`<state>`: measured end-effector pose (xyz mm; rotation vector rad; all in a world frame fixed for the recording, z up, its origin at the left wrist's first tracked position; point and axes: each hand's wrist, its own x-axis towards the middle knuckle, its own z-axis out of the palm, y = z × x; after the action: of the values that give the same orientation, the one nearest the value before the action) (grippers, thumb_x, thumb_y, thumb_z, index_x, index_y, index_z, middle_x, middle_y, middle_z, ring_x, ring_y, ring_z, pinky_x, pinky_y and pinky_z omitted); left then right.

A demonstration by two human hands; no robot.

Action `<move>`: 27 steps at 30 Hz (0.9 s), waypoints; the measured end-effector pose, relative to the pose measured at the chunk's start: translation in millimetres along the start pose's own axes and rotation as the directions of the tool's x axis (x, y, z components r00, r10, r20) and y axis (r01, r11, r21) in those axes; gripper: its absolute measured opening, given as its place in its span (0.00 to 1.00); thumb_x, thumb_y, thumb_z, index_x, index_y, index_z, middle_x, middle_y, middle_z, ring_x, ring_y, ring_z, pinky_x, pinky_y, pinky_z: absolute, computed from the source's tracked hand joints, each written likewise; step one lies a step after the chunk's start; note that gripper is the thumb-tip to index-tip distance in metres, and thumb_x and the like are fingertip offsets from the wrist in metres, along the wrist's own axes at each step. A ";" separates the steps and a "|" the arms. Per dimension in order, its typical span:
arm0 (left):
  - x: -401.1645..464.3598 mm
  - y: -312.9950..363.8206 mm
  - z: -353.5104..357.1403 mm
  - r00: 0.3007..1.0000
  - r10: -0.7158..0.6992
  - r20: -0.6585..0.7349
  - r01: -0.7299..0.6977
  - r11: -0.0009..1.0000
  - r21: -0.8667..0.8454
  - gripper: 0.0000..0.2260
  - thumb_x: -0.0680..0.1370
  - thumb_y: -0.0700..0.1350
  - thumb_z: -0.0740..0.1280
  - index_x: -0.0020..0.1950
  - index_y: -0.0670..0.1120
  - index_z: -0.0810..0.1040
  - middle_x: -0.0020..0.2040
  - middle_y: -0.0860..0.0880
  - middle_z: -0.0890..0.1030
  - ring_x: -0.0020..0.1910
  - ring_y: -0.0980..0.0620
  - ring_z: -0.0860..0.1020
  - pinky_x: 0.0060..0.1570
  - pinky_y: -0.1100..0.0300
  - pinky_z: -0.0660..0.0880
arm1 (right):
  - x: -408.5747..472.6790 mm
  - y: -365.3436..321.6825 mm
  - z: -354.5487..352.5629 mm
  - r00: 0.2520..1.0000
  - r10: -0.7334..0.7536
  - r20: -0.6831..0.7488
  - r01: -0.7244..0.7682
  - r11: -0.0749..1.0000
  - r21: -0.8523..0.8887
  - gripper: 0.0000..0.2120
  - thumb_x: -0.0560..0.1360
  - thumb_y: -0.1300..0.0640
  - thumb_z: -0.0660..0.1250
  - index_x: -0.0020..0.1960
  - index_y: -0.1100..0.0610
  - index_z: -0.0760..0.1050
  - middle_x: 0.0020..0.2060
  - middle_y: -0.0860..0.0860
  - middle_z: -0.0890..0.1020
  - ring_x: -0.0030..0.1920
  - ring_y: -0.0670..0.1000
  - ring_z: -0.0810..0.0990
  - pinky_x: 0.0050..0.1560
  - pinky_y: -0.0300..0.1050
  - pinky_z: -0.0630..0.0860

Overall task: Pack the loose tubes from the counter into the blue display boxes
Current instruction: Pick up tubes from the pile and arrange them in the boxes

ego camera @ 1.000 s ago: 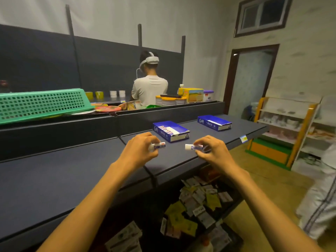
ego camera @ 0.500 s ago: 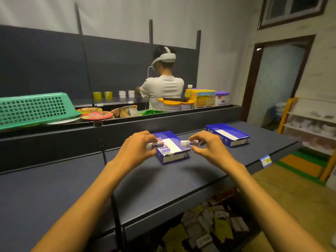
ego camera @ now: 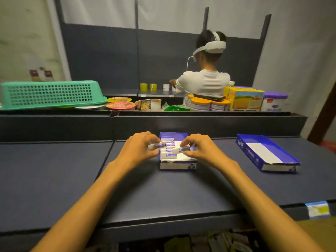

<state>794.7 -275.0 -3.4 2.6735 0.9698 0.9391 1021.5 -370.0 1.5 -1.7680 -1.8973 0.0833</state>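
The left hand (ego camera: 140, 149) pinched one tube (ego camera: 157, 145) and the right hand (ego camera: 198, 149) pinched a second tube (ego camera: 181, 149), both held just above the open blue box (ego camera: 177, 165) at the middle of the dark counter (ego camera: 54, 179); the step in hand appeared to be placing. That box held a row of packed tubes (ego camera: 169, 150) along its left side, its right side showing bare white lining, so the next move likely called for laying each tube flat beside the row. A second blue box (ego camera: 243, 145), well apart to the right, showed only white lining and no tubes.
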 end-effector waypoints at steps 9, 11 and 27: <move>1.2 2.9 1.8 0.999 -0.053 -0.004 0.052 0.996 -0.070 0.14 0.71 0.45 0.76 0.55 0.47 0.83 0.49 0.52 0.82 0.41 0.55 0.79 0.42 0.56 0.80 | 38.3 -0.2 14.1 0.967 -0.077 0.243 0.084 0.996 -0.015 0.12 0.71 0.55 0.75 0.54 0.53 0.81 0.51 0.48 0.82 0.47 0.46 0.79 0.43 0.32 0.74; 3.4 3.5 3.8 0.998 -0.054 0.011 0.055 0.995 -0.086 0.14 0.71 0.45 0.76 0.56 0.47 0.82 0.50 0.52 0.82 0.41 0.55 0.79 0.42 0.58 0.80 | 42.2 -1.1 17.7 0.959 -0.096 0.266 0.103 0.995 -0.012 0.11 0.71 0.55 0.75 0.53 0.52 0.81 0.50 0.48 0.82 0.47 0.47 0.79 0.45 0.36 0.77; 4.6 -4.1 6.3 0.998 -0.039 0.040 0.046 0.985 -0.165 0.14 0.71 0.47 0.75 0.55 0.46 0.82 0.51 0.50 0.83 0.45 0.55 0.80 0.42 0.62 0.80 | 46.0 4.6 31.4 0.953 -0.101 0.286 0.104 0.995 0.005 0.11 0.71 0.53 0.75 0.52 0.51 0.80 0.48 0.48 0.83 0.39 0.42 0.77 0.36 0.29 0.71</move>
<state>799.1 -268.6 -7.4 2.5134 0.8952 0.9157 1012.8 -316.3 -11.5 -1.7356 -2.1931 0.3065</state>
